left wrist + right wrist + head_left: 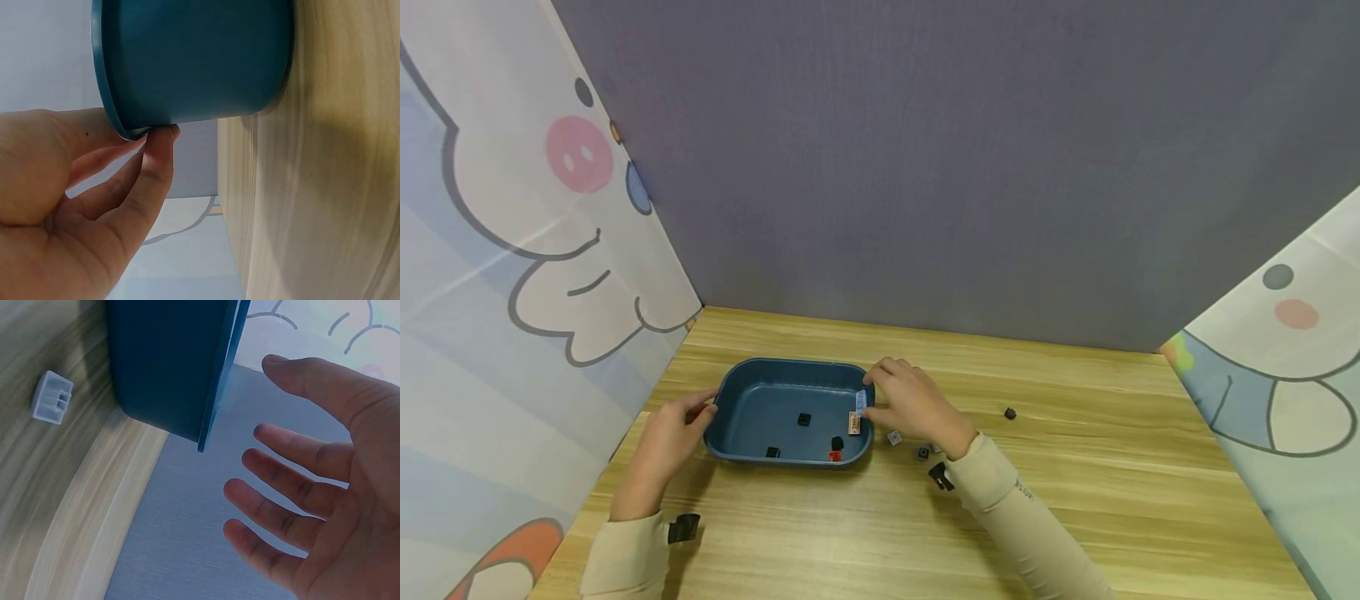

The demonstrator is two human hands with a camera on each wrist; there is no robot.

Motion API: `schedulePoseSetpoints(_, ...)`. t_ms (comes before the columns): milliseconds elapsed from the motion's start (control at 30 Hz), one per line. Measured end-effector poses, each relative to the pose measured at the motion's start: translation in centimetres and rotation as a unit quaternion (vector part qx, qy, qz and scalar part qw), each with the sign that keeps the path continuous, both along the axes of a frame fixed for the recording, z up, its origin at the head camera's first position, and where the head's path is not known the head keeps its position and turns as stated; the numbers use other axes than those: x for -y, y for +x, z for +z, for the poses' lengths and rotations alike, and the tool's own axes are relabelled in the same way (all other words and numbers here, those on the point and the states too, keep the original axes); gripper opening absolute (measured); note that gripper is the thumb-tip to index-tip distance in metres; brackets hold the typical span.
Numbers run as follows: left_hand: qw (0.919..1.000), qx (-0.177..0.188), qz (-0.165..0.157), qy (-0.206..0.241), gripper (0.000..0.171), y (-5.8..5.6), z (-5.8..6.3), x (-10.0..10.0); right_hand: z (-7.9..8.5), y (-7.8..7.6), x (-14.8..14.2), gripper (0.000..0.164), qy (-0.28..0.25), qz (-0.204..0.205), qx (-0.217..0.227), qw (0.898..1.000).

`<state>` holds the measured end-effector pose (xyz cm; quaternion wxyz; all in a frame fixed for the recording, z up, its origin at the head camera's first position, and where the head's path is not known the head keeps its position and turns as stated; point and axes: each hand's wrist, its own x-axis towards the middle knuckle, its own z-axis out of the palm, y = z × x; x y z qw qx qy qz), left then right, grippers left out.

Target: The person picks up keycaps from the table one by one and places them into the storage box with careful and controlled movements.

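A blue rectangular basin (760, 458) sits on the wooden table, its left end between the thumb and fingers of my left hand (664, 437), which pinches the rim. My right hand (917, 404) is over the basin's right end, fingers spread and holding nothing, as the right wrist view shows. Close by its fingertips, inside the basin, are a light blue keycap (861, 403) and a tan keycap with dark lettering (853, 423). Also in the basin are a red keycap (835, 456) and several black keycaps (804, 419).
Right of the basin lie a white keycap (894, 437) and a dark keycap (922, 453), with another pale piece partly hidden by the right wrist. Farther right is a small dark piece (1010, 413). A grey panel (925, 167) stands behind the table (820, 533).
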<state>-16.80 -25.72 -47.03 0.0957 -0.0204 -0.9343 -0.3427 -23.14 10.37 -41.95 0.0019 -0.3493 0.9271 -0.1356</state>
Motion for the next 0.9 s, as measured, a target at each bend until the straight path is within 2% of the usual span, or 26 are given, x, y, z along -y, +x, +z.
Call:
schedulePoseSetpoints(500, 0.9998, -0.02, 0.002, -0.007, 0.031, -0.1, 0.0, 0.0, -0.3, 0.1, -1.1, 0.041, 0.004, -0.004, -0.017, 1.0)
schedulePoseSetpoints(900, 0.9999, -0.005, 0.004, -0.009, 0.032, -0.1, 0.0, 0.0, -1.3, 0.8, -3.1, 0.033, -0.005, -0.025, -0.004, 1.0)
